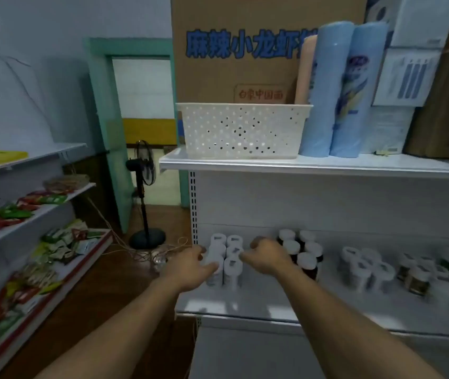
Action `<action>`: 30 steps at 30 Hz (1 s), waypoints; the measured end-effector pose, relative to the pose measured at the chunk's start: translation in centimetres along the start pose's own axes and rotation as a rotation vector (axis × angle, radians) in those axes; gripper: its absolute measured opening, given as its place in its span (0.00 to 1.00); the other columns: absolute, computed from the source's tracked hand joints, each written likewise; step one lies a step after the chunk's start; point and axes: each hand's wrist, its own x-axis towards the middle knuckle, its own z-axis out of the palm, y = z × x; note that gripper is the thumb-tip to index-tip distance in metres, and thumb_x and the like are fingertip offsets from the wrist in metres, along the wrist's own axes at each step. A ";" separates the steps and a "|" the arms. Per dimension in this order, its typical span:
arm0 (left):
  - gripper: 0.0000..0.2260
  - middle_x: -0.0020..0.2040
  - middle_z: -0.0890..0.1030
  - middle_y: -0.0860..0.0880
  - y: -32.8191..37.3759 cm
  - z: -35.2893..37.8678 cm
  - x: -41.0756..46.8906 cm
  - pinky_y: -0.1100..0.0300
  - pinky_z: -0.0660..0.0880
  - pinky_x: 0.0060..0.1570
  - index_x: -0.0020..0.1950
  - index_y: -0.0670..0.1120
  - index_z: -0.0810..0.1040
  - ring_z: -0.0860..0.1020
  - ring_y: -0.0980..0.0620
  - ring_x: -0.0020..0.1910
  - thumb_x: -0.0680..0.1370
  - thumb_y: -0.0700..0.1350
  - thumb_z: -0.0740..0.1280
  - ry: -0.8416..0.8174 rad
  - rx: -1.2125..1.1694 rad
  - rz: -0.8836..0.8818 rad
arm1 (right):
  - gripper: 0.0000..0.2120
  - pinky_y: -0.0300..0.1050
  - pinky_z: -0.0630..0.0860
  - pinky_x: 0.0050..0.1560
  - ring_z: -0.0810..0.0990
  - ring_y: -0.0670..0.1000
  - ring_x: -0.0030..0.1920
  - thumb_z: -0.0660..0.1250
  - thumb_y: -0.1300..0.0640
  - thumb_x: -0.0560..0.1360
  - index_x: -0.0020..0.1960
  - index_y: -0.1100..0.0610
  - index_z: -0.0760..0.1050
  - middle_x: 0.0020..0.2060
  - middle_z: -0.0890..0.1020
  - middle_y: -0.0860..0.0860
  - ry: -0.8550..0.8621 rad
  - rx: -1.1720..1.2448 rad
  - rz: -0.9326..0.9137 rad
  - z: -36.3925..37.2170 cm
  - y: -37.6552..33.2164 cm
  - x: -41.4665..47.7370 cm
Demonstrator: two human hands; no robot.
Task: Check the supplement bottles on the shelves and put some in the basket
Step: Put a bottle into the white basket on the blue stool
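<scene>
A white perforated basket point(242, 129) stands on the upper shelf point(313, 164). On the lower shelf point(272, 302), a cluster of white supplement bottles point(232, 265) sits at the left. Dark bottles with white caps point(306, 262) stand beside them. More white bottles point(365, 266) and amber jars point(417, 277) are further right. My left hand point(190, 265) grips the front-left white bottle point(214, 265), thumb across it. My right hand point(267, 257) hovers with curled fingers between the white and dark bottles. Its back hides what lies under the fingers.
Blue and peach rolls point(335, 91) stand right of the basket, with a large cardboard box point(245, 50) behind. Snack shelves point(26, 242) run along the left. A standing fan point(146, 192) and loose cables point(146, 253) are on the wooden floor by the doorway.
</scene>
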 end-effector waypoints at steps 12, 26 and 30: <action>0.26 0.64 0.76 0.56 -1.1 4.9 0.9 0.57 0.74 0.58 0.72 0.54 0.69 0.75 0.57 0.59 0.76 0.63 0.65 -0.040 -0.193 -0.129 | 0.10 0.39 0.68 0.30 0.78 0.51 0.35 0.65 0.44 0.67 0.37 0.51 0.71 0.36 0.79 0.49 -0.001 0.269 0.040 9.3 2.8 6.8; 0.31 0.68 0.68 0.62 -4.1 7.0 -0.8 0.60 0.69 0.64 0.73 0.59 0.63 0.69 0.62 0.65 0.74 0.54 0.73 -0.110 -0.484 0.056 | 0.22 0.36 0.75 0.54 0.77 0.39 0.53 0.76 0.44 0.68 0.59 0.46 0.74 0.53 0.79 0.40 0.233 0.491 -0.118 8.3 0.9 -0.8; 0.28 0.63 0.75 0.65 -3.6 7.3 -1.3 0.66 0.73 0.59 0.64 0.68 0.67 0.74 0.65 0.61 0.72 0.47 0.76 -0.079 -0.694 0.141 | 0.23 0.37 0.74 0.57 0.77 0.41 0.57 0.74 0.42 0.67 0.60 0.45 0.73 0.55 0.77 0.38 0.324 0.531 -0.246 7.6 -0.9 -4.1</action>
